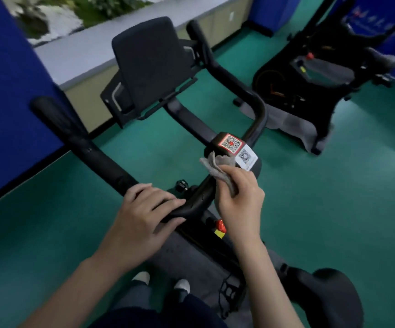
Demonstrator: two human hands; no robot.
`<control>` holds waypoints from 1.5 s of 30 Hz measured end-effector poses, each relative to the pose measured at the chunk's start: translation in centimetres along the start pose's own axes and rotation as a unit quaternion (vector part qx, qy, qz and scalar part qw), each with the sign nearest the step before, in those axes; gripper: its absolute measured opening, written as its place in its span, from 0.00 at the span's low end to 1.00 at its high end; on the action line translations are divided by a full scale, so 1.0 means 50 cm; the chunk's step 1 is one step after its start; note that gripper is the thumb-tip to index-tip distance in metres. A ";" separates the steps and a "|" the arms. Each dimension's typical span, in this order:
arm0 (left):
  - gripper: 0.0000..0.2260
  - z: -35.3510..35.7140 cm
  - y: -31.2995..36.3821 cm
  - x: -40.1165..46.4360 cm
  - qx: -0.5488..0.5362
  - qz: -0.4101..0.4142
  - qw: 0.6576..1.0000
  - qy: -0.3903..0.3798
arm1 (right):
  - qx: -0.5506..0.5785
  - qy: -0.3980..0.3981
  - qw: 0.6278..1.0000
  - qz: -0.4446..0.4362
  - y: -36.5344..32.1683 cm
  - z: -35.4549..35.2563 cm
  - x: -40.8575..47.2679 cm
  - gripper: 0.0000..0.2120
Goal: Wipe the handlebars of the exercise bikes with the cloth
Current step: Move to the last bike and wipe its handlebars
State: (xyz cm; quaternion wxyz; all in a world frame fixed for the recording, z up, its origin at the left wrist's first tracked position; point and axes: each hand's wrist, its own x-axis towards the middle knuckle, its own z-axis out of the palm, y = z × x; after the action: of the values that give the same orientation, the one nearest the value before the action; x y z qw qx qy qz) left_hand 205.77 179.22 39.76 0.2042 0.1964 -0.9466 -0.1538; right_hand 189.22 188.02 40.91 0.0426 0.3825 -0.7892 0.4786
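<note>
1. a gym room with a green rubber floor (334, 209), blue padded wall panels (7, 91) and a pale window ledge; a second black exercise bike (315, 86) stands well apart at the upper right, its handlebars apparently still to be wiped
2. the near bike's black curved handlebars (90, 147) fill the middle of the view, with a dark tablet holder (151, 67) in front of them and a centre block carrying two qr-code stickers (231, 143)
3. the left hand (144, 214) rests on the bar's near bend, fingers draped over the top and thumb underneath, a light grip that probably steadies the bar against the wiping
4. the right hand (241, 197) pinches a bunched grey cloth (217, 169) between thumb and curled fingers, its free end touching the stem just below the stickers
5. the bunching likely gives a firm pad for rubbing the bar
6. the long left and right grips are bare, so the cloth probably sweeps outward next
</note>
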 end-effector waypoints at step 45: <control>0.16 -0.003 0.003 0.004 -0.077 -0.074 0.994 0.026 | 0.064 -0.126 0.987 -0.074 -0.029 -0.013 -0.058 0.09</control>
State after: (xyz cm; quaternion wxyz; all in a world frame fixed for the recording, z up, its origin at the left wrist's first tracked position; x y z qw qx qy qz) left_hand 205.63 179.24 40.04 0.2317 0.2538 -0.9091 -0.2356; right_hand 192.01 189.80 41.06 -0.0465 0.4994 -0.7255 0.4713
